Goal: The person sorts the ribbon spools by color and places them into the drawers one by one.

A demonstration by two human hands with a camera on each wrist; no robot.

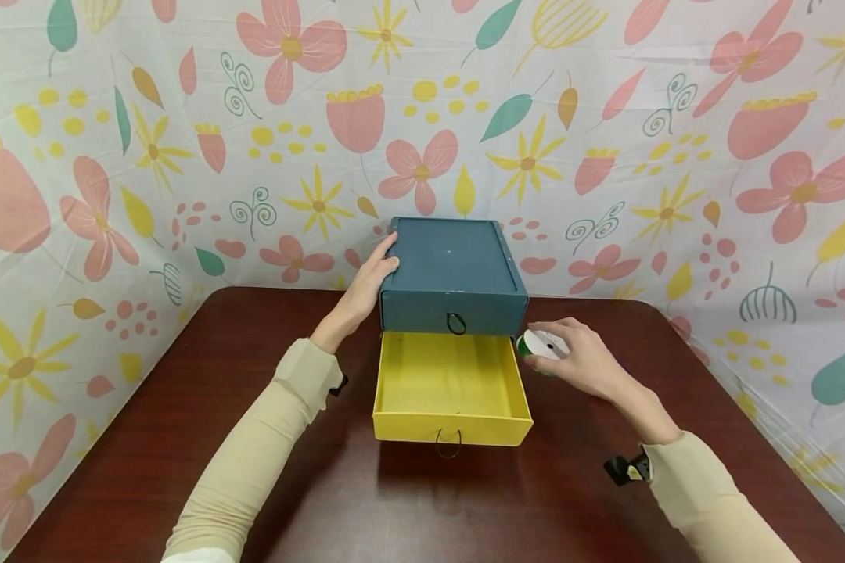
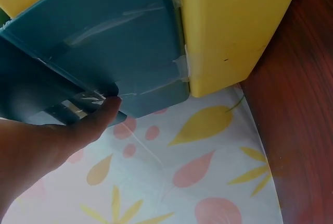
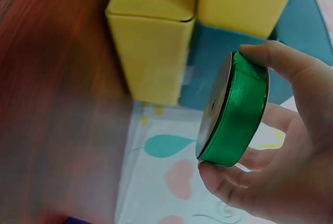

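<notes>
A blue drawer box point(image 1: 454, 258) stands on the table above a yellow drawer point(image 1: 451, 375), which is pulled out; no contents show inside it. Dark loop handles hang on both fronts. My left hand point(image 1: 369, 285) rests against the upper left edge of the blue box, its fingers reaching toward the back. In the left wrist view a fingertip point(image 2: 112, 104) touches that box's edge. To the right of the drawers, my right hand point(image 1: 584, 360) holds a spool of green ribbon point(image 3: 242, 109) by its rims, between thumb and fingers. The spool's white side faces up in the head view.
The dark red-brown table point(image 1: 253, 360) extends on both sides and in front of the drawers. A white cloth point(image 1: 577, 62) with a flower print hangs behind it. A small purple thing point(image 3: 78, 221) shows at the bottom edge of the right wrist view.
</notes>
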